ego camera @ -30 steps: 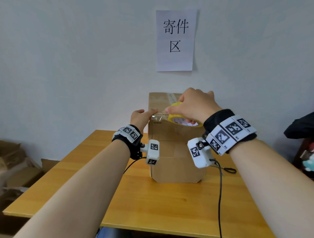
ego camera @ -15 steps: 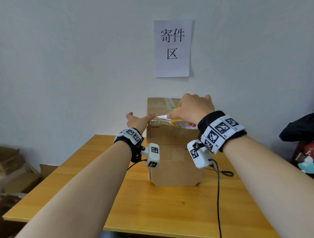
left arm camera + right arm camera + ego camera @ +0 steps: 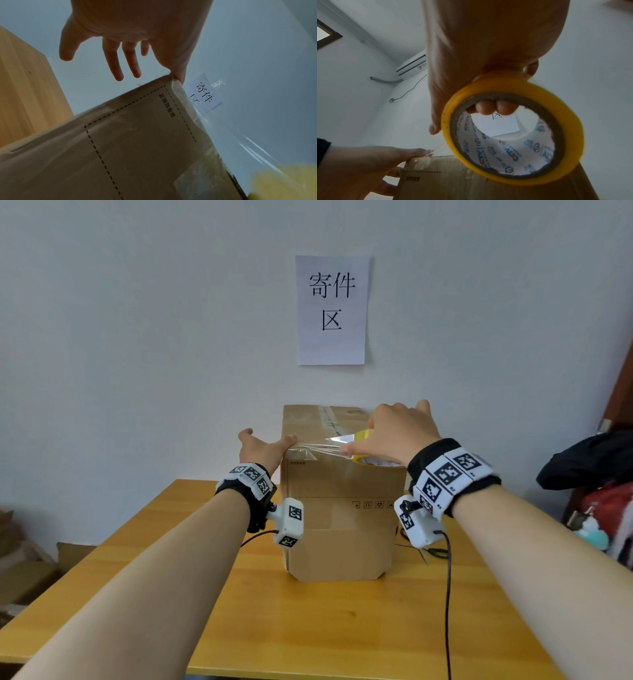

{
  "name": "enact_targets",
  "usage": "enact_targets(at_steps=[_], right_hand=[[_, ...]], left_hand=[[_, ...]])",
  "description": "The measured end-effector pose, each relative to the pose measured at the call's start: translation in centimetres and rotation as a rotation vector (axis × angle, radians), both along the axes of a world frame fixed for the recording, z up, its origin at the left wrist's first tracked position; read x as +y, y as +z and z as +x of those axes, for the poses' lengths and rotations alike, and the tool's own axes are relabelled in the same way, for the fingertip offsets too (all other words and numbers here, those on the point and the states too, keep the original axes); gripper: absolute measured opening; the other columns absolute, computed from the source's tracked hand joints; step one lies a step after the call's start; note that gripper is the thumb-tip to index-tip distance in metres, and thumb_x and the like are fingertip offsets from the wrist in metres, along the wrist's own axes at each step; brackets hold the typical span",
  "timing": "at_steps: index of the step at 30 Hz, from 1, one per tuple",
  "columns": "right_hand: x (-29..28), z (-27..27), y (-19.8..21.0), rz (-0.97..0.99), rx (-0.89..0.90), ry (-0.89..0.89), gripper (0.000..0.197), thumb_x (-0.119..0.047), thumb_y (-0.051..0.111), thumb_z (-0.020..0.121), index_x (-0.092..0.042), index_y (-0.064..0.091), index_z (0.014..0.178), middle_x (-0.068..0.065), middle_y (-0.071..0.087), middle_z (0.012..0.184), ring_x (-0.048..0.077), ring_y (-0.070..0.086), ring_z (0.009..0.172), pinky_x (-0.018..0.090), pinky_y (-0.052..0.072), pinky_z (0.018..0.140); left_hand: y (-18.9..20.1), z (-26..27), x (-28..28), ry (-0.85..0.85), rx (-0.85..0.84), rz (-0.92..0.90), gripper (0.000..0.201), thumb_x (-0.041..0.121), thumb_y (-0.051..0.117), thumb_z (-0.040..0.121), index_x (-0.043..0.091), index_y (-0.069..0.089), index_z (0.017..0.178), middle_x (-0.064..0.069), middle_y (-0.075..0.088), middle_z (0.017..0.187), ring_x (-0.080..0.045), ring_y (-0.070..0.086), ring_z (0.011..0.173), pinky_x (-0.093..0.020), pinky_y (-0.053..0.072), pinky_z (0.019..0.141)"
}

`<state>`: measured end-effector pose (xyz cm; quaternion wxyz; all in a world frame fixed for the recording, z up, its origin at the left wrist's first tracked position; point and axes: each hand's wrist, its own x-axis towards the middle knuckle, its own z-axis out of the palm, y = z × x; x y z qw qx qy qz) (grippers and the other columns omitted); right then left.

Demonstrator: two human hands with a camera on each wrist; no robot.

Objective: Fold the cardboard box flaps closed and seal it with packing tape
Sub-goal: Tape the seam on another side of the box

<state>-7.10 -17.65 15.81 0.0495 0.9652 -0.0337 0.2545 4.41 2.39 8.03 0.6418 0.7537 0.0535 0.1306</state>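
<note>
A tall brown cardboard box (image 3: 342, 525) stands on the wooden table (image 3: 342, 628), its top flaps folded down with an old tape strip along the seam. My left hand (image 3: 260, 446) sits at the box's near-left top corner; the thumb presses the tape end there while the other fingers (image 3: 120, 65) hang straight beside the box (image 3: 137, 148). My right hand (image 3: 400, 433) grips the yellow tape roll (image 3: 363, 436) above the near top edge, with fingertips (image 3: 493, 108) hooked inside the roll (image 3: 570, 128). A clear tape strip (image 3: 318, 446) stretches between both hands.
A paper sign (image 3: 332, 309) hangs on the white wall behind the box. Dark clothing and bags (image 3: 589, 460) sit at the right. Cardboard boxes (image 3: 20, 570) lie on the floor at left. A black cable (image 3: 447, 594) runs from my right wrist across the table.
My right hand has pulled the roll to the right along the box's near top edge, so the clear strip is longer. My left hand has stayed at the corner.
</note>
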Motion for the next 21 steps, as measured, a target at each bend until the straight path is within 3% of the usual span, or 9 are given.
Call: enact_targets(at_steps=[7,10,14,17,19,21], right_hand=[[-0.6,-1.2,-0.2,0.054,0.024,0.046,0.069,-0.086,0.062,0.062,-0.02,0.071,0.082,-0.007,0.069,0.077,0.015,0.058,0.08,0.04,0.023,0.08],[-1.0,-1.9,-0.1,0.119,0.055,0.084,0.057,-0.08,0.062,0.07,-0.025,0.054,0.06,-0.008,0.055,0.058,0.014,0.053,0.069,0.041,0.024,0.079],[-1.4,-2.6,0.9,0.162,0.143,0.124,0.059,-0.08,0.061,0.071,-0.024,0.046,0.058,-0.007,0.044,0.055,0.016,0.051,0.068,0.041,0.025,0.078],[-1.7,-2.8,1.6,0.259,0.153,0.197,0.061,-0.075,0.064,0.074,-0.022,0.038,0.057,-0.007,0.035,0.052,0.016,0.044,0.061,0.04,0.026,0.078],[-2.0,-3.0,1.5,0.352,0.189,0.269,0.056,-0.068,0.067,0.078,-0.02,0.043,0.058,-0.01,0.045,0.048,0.012,0.047,0.054,0.036,0.031,0.075],[-2.1,-3.0,1.0,0.487,0.244,0.34,0.046,-0.057,0.072,0.08,-0.014,0.059,0.069,-0.006,0.067,0.054,0.007,0.057,0.046,0.032,0.041,0.07]], left_hand=[[0.2,-0.3,0.0,0.009,-0.04,0.066,0.092,0.046,0.081,0.076,0.016,0.031,0.147,-0.012,0.054,0.135,-0.031,0.053,0.124,-0.035,0.042,0.093],[0.2,-0.7,-0.1,0.018,-0.047,0.082,0.086,0.048,0.081,0.074,0.016,0.039,0.143,-0.009,0.056,0.133,-0.028,0.055,0.12,-0.034,0.042,0.088],[0.1,-0.5,0.1,0.03,-0.081,0.15,0.067,0.052,0.079,0.074,0.016,0.058,0.126,-0.004,0.062,0.125,-0.018,0.055,0.1,-0.032,0.043,0.083],[0.1,-0.4,0.0,0.034,-0.103,0.172,0.057,0.051,0.078,0.076,0.015,0.066,0.117,-0.004,0.066,0.119,-0.018,0.057,0.099,-0.032,0.045,0.085],[0.0,-0.3,-0.1,0.031,-0.106,0.177,0.054,0.051,0.077,0.076,0.014,0.069,0.114,-0.004,0.068,0.117,-0.02,0.059,0.103,-0.034,0.047,0.09],[0.0,-0.4,-0.1,0.033,-0.105,0.177,0.053,0.051,0.076,0.077,0.014,0.071,0.113,-0.003,0.069,0.115,-0.021,0.06,0.104,-0.036,0.048,0.093]])
